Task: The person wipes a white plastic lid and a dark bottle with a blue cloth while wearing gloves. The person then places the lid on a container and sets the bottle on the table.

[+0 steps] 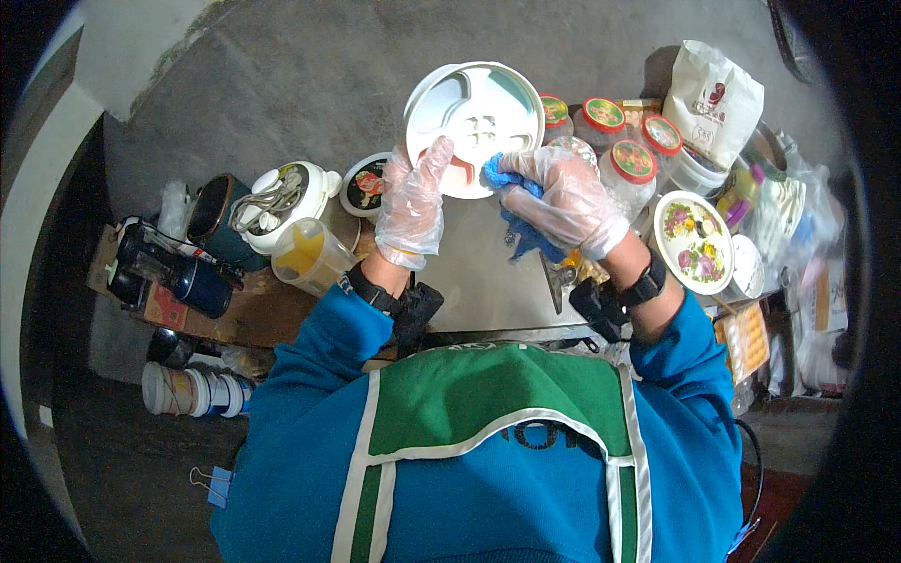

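A round white plastic dish with raised compartments (pixel 493 134) is held up above the table. My left hand (pixel 415 193), in a clear disposable glove, grips its lower left edge, with the thumb over the inner face. On the right, my right hand (pixel 563 193), gloved the same way, is closed on a crumpled blue cloth (pixel 528 236). The cloth touches the dish's lower right rim, and part of it hangs below the hand. Beneath both hands lies the light grey tabletop (pixel 479 281).
Several red-lidded plastic jars (pixel 633 162), a white paper bag (pixel 714 105) and a floral lid (pixel 693 243) stand at right. At left are a clear plastic jug (pixel 310 257), a black-topped tub (pixel 362 186), a white appliance with a coiled cord (pixel 281 204) and a dark pot (pixel 218 211).
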A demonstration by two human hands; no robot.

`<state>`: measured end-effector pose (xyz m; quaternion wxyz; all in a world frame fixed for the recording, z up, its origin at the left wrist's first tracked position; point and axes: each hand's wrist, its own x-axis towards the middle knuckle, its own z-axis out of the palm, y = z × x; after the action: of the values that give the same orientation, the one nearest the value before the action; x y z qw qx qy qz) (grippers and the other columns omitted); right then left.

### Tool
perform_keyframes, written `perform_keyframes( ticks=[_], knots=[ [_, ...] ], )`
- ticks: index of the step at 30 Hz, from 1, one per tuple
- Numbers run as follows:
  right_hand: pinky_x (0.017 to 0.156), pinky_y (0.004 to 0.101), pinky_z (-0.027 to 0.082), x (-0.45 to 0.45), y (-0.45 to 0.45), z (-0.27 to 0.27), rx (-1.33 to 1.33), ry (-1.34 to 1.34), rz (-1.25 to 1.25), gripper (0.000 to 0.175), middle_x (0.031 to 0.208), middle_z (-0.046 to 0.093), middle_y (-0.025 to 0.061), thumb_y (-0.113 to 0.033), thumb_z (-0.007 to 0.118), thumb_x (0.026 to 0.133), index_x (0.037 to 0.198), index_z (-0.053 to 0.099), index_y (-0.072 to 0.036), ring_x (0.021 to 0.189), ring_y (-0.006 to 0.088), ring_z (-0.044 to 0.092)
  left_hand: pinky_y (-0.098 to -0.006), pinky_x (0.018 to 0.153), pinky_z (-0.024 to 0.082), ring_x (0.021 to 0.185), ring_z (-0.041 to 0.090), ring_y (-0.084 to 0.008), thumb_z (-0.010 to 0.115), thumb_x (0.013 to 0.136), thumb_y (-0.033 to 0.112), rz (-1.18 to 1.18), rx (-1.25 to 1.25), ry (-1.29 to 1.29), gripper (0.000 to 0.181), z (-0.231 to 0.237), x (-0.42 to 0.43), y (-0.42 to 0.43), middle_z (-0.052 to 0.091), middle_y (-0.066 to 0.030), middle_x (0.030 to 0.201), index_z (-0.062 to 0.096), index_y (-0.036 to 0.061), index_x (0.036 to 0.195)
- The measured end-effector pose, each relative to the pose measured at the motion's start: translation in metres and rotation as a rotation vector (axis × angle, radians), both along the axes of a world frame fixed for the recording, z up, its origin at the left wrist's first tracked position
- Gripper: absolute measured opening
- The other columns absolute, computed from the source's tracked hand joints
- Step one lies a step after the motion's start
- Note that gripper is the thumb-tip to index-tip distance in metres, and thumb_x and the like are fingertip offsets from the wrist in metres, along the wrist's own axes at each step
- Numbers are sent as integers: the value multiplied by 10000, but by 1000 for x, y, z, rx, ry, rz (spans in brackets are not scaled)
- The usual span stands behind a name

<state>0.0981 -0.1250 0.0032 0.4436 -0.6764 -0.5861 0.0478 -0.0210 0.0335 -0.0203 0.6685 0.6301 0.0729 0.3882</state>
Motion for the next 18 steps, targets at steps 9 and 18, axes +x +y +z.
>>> perform_keyframes(
  ticks=[9,18],
  knots=[
    [529,278,533,0,-11,-7,104,728,195,194,731,662,83,-201,642,852,885,660,-11,589,108,648,-324,790,575,990,648,-238,574,943,413,7,-299,60,561,-1,11,37,602,-154,1163,475,-34,1268],
    [576,433,496,-16,40,-10,71,-571,-295,141,724,619,139,-215,619,801,874,664,-102,710,318,634,-338,801,497,901,595,-217,424,984,515,277,385,310,584,-19,24,9,614,-130,993,550,-30,1154]
  ],
)
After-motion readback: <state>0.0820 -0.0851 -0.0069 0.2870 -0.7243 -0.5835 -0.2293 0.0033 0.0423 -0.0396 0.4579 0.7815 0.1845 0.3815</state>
